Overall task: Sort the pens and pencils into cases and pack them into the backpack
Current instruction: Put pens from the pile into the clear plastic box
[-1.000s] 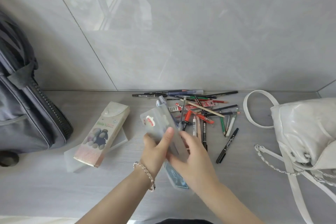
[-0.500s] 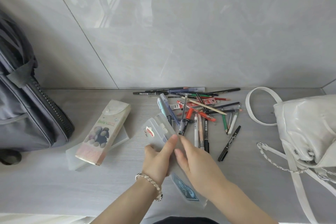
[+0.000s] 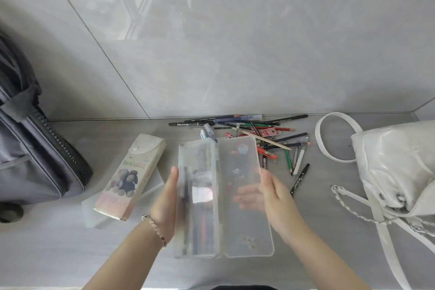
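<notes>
My left hand [image 3: 164, 205] grips the left edge of a translucent frosted plastic pencil case [image 3: 223, 198], fingers curled under it, thumb up along the side; a beaded bracelet [image 3: 155, 231] sits on that wrist. My right hand [image 3: 270, 195] holds the case's right half, fingers spread flat beneath the lid and showing through the plastic. The case lies hinged wide open between both hands; dark and red pens lie in its left tray, blurred.

Just left of the left hand: a slim rectangular cardboard-look pencil box with a cartoon bear print [image 3: 131, 176], resting tilted across a second clear plastic case [image 3: 94, 212]. Further left, a grey fabric backpack with a black zip [image 3: 35, 160].

Beyond the open case, near my right fingertips: a loose heap of mixed pens and pencils [image 3: 263, 134], red, green, black, blue, lying crossed on the grey wood-grain surface [image 3: 47, 254]. One black marker [image 3: 300, 180] lies apart, just right of the right hand.

Far right: a white glossy leather bag with chain strap [image 3: 395, 167]. Behind everything, a grey tiled wall [image 3: 235, 42].
</notes>
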### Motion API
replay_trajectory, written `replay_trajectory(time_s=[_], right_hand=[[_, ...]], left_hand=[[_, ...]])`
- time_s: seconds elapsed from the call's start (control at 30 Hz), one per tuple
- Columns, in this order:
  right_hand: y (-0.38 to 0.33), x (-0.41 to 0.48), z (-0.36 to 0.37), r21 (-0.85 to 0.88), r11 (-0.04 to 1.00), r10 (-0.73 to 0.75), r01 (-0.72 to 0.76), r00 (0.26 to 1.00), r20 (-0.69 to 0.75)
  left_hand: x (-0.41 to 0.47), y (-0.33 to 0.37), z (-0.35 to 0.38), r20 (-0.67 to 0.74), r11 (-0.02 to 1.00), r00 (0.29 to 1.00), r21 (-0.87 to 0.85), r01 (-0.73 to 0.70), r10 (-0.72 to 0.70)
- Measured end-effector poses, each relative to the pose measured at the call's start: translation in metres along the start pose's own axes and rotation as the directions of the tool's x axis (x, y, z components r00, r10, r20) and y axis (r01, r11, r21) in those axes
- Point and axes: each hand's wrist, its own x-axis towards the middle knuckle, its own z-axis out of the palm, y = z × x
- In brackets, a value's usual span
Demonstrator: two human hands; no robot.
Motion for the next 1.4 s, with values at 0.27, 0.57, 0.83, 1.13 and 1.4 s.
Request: replay_trajectory(time_s=[0.27,0.57,0.83,1.13,1.4], right_hand=[[0.026,0.026,-0.065,-0.817,0.527,-0.241,0.235,0.963,0.121],[0.054,0.056,-0.103,-0.800,-0.283,-0.062,0.529,0.822,0.566],[0.041,0.074,-0.070,-0.853,-0.225,-0.130,0.472,0.853,0.506],[0.026,0.089,-0.072,-0.648,-0.318,-0.090,0.692,0.658,0.747],[-0.035,0.043,-0.032,-0.119,0.878,-0.479,0.464,0.863,-0.162]], left_hand=[[0.010,-0.013,-0.020,-0.297,0.985,0.955,0.169,0.031,0.021],[0.001,-0.007,-0.001,-0.364,0.970,0.930,0.239,0.047,0.045],[-0.003,-0.007,0.004,-0.331,0.964,0.942,0.264,0.031,0.060],[-0.004,-0.008,0.005,-0.344,0.961,0.936,0.274,0.024,0.074],[-0.001,-0.005,0.004,-0.353,0.948,0.926,0.318,-0.015,0.133]])
